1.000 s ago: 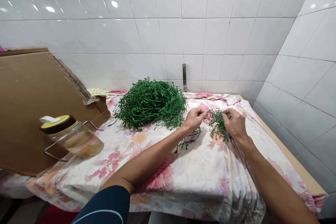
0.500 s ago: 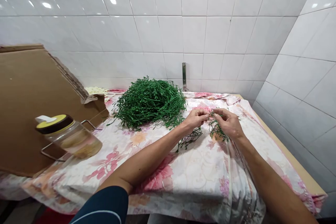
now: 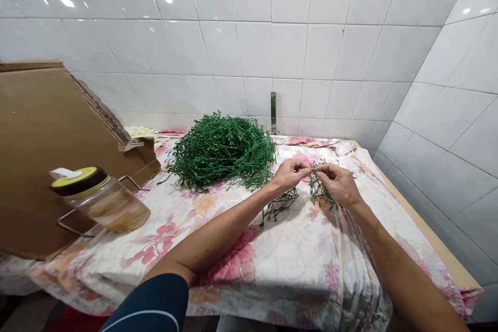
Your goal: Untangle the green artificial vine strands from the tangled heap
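Observation:
My left hand (image 3: 290, 175) and my right hand (image 3: 339, 184) meet fingertip to fingertip over the right part of the table. Both are closed in a pinch on what looks like a thin green plastic stem (image 3: 315, 178), largely hidden by the fingers. Under my right hand lies a small bunch of green stems (image 3: 323, 196). Another loose bunch of darker stems (image 3: 280, 204) rests on the cloth below my left wrist. Behind my left hand sits a large heap of green artificial stems (image 3: 223, 153) with small bud-like tips.
A floral cloth (image 3: 295, 270) covers the table. On the left stand a cut cardboard box (image 3: 35, 155) and a tilted clear bottle (image 3: 119, 210) with a yellow and brown lid, beside a bent metal wire handle (image 3: 70, 223). White tiled walls rise behind and right; a metal bracket (image 3: 273, 111) is fixed there.
The fingertips of my right hand have shifted slightly and press closer to those of my left. The heap and loose bunches stay in place; the view has moved a little.

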Motion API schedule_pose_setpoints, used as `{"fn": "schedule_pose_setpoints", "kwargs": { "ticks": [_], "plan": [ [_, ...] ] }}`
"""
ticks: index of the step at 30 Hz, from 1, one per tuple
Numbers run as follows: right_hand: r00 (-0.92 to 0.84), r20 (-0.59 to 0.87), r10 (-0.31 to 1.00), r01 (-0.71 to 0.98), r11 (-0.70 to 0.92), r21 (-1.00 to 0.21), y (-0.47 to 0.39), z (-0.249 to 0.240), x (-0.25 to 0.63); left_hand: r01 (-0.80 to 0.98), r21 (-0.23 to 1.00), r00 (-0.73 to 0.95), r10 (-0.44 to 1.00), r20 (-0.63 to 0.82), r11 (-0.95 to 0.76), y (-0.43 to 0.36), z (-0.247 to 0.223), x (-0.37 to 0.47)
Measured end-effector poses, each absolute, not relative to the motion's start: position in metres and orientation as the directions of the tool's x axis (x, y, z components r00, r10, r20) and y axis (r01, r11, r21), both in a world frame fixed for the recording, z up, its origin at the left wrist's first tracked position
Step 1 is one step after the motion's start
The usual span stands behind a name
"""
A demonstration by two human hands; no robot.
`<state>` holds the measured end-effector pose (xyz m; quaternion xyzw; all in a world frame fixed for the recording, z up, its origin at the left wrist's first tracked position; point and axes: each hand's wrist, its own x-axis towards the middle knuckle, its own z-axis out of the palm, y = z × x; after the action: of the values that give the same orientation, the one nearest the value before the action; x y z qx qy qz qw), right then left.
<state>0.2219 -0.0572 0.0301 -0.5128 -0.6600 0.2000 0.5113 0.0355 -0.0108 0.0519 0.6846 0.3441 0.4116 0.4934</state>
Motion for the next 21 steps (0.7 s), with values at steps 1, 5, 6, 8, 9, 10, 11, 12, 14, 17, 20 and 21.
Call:
{"fn": "schedule_pose_setpoints", "kwargs": {
  "ticks": [1, 5, 6, 8, 9, 10, 11, 12, 14, 17, 20, 21],
  "plan": [
    [0.052, 0.467, 0.883, 0.478, 0.389, -0.788, -0.0573, 0.0305, 0.2220, 0.075, 0.954, 0.423, 0.875, 0.233, -0.290, -0.0098, 0.0510, 0.0353],
    [0.050, 0.427, 0.903, 0.478, 0.354, -0.804, -0.0581, 0.0328, 0.2215, 0.075, 0.941, 0.438, 0.859, 0.265, -0.329, -0.0063, 0.0465, 0.0346],
    [0.036, 0.414, 0.910, 0.461, 0.352, -0.814, -0.0581, 0.0330, 0.2212, 0.069, 0.943, 0.449, 0.854, 0.262, -0.326, -0.0057, 0.0457, 0.0346],
    [-0.005, 0.396, 0.918, 0.422, 0.361, -0.832, -0.0576, 0.0325, 0.2206, 0.054, 0.952, 0.471, 0.849, 0.241, -0.300, -0.0052, 0.0446, 0.0345],
    [-0.024, 0.392, 0.920, 0.406, 0.367, -0.837, -0.0572, 0.0318, 0.2205, 0.046, 0.959, 0.481, 0.847, 0.225, -0.281, -0.0051, 0.0445, 0.0345],
    [-0.037, 0.389, 0.920, 0.395, 0.371, -0.840, -0.0568, 0.0311, 0.2204, 0.039, 0.964, 0.493, 0.845, 0.209, -0.261, -0.0052, 0.0446, 0.0345],
    [-0.044, 0.387, 0.921, 0.388, 0.373, -0.843, -0.0563, 0.0303, 0.2205, 0.032, 0.969, 0.503, 0.842, 0.195, -0.243, -0.0055, 0.0449, 0.0345],
    [-0.041, 0.387, 0.921, 0.385, 0.372, -0.845, -0.0560, 0.0295, 0.2207, 0.025, 0.973, 0.512, 0.839, 0.185, -0.229, -0.0059, 0.0454, 0.0344],
    [-0.024, 0.395, 0.918, 0.398, 0.371, -0.839, -0.0557, 0.0285, 0.2212, 0.019, 0.977, 0.522, 0.836, 0.170, -0.210, -0.0071, 0.0471, 0.0340],
    [-0.011, 0.432, 0.902, 0.456, 0.389, -0.801, -0.0566, 0.0285, 0.2216, 0.033, 0.981, 0.521, 0.840, 0.148, -0.193, -0.0092, 0.0500, 0.0330],
    [-0.029, 0.477, 0.879, 0.492, 0.428, -0.759, -0.0590, 0.0306, 0.2199, 0.060, 0.981, 0.526, 0.841, 0.128, -0.186, -0.0097, 0.0516, 0.0322],
    [-0.039, 0.488, 0.872, 0.500, 0.440, -0.746, -0.0600, 0.0315, 0.2190, 0.064, 0.979, 0.527, 0.840, 0.130, -0.192, -0.0092, 0.0515, 0.0321]
  ]
}}
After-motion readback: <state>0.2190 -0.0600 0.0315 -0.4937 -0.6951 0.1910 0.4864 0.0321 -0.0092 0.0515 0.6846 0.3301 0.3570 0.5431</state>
